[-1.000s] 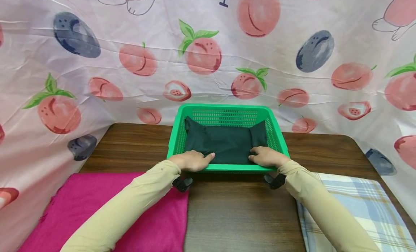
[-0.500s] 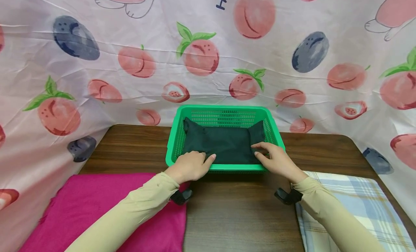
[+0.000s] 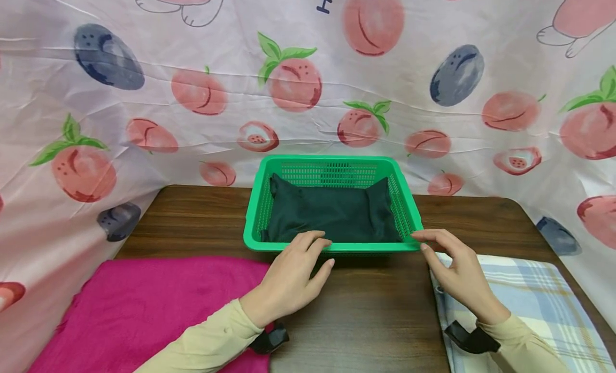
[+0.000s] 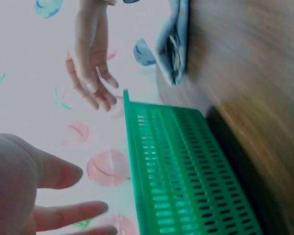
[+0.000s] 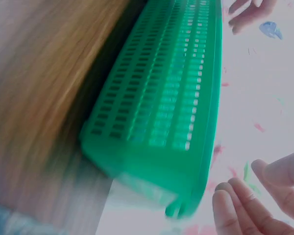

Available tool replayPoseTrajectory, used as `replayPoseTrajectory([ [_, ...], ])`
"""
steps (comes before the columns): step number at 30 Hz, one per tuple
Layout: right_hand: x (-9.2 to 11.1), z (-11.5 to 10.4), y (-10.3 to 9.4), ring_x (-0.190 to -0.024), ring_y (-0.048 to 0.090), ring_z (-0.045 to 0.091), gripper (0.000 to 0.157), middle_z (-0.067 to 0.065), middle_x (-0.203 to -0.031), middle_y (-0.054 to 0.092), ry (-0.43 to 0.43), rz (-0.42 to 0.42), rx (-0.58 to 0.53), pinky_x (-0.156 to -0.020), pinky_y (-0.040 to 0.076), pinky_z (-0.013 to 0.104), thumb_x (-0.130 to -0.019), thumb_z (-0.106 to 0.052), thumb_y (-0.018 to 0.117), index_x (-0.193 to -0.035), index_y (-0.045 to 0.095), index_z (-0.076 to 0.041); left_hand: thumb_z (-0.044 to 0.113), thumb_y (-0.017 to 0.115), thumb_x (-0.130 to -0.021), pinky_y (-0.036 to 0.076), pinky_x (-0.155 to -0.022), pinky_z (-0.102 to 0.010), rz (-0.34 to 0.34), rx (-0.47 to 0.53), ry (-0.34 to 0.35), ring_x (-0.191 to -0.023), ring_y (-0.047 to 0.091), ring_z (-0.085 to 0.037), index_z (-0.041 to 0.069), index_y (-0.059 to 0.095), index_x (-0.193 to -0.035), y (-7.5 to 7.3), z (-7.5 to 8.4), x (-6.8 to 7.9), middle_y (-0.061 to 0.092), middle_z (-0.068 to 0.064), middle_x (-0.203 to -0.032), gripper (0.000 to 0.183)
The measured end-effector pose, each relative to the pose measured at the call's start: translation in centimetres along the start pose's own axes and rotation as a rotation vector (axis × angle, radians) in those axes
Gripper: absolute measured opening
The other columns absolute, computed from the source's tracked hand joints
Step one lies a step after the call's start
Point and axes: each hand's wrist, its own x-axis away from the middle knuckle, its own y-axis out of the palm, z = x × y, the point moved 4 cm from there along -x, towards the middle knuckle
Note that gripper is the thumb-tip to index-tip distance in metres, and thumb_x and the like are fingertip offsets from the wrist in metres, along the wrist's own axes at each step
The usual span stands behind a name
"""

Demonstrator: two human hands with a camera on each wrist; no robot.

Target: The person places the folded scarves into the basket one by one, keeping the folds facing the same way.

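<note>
A green plastic basket (image 3: 366,248) with slotted walls stands at the back middle of the table. Inside it lies a dark, folded cloth (image 3: 332,212), its corners raised against the side walls. My left hand (image 3: 293,277), fingers spread and relaxed, hovers in front of the basket's near rim and holds nothing. Off the basket's near right corner, my right hand (image 3: 457,271) is loosely spread, also holding nothing. Both wrist views show a gap between the fingers and the basket wall.
A magenta cloth (image 3: 183,298) lies flat at the left front. On the right is a folded blue and white plaid cloth (image 3: 539,303). Behind the wooden table (image 3: 356,319) hangs a fruit-print curtain (image 3: 231,52).
Both hands have left the basket's near rim and the dark cloth. They have come back toward the body, the right one also moving to the right. The basket stays in place.
</note>
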Motion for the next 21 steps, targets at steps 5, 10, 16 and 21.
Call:
replayPoseTrajectory([
  [5,2.6,1.6,-1.9,-0.089,0.054,-0.010,0.031,0.000,-0.103,0.064,0.048,0.022,0.077,-0.075,0.042,0.006,-0.083,0.003,0.062,-0.109,0.065,-0.014,0.024,0.060,-0.088,0.049,-0.091,-0.032,0.026,0.039,0.055,-0.111,0.053,-0.017,0.008,0.061,-0.110,0.2,0.8,1.4,0.057,-0.007,-0.120,0.027],
  [10,5.2,4.8,-3.4,-0.082,0.054,-0.010,0.029,0.007,-0.107,0.061,0.142,-0.070,0.203,-0.064,0.048,0.017,-0.083,-0.003,0.064,-0.111,0.063,-0.011,0.025,0.059,-0.088,0.051,-0.083,-0.029,-0.016,0.042,0.050,-0.108,0.054,-0.013,0.010,0.061,-0.110,0.9,0.6,2.5,0.057,-0.003,-0.119,0.026],
  [16,7.4,8.0,-4.9,-0.083,0.064,0.033,0.029,0.021,-0.108,0.059,0.261,-0.158,0.267,-0.063,0.052,0.038,-0.083,-0.005,0.064,-0.112,0.060,-0.003,0.026,0.058,-0.090,0.052,-0.080,-0.028,-0.105,0.054,0.009,-0.104,0.055,-0.011,0.012,0.061,-0.110,2.0,0.0,3.6,0.056,0.000,-0.118,0.025],
  [21,8.4,9.1,-5.5,-0.090,0.059,0.030,0.029,0.022,-0.109,0.059,0.286,-0.182,0.316,-0.068,0.046,0.044,-0.082,-0.009,0.066,-0.110,0.062,-0.004,0.025,0.059,-0.089,0.052,-0.081,-0.029,-0.117,0.056,0.013,-0.102,0.057,-0.012,0.013,0.061,-0.108,2.5,-0.2,4.1,0.056,0.001,-0.116,0.024],
])
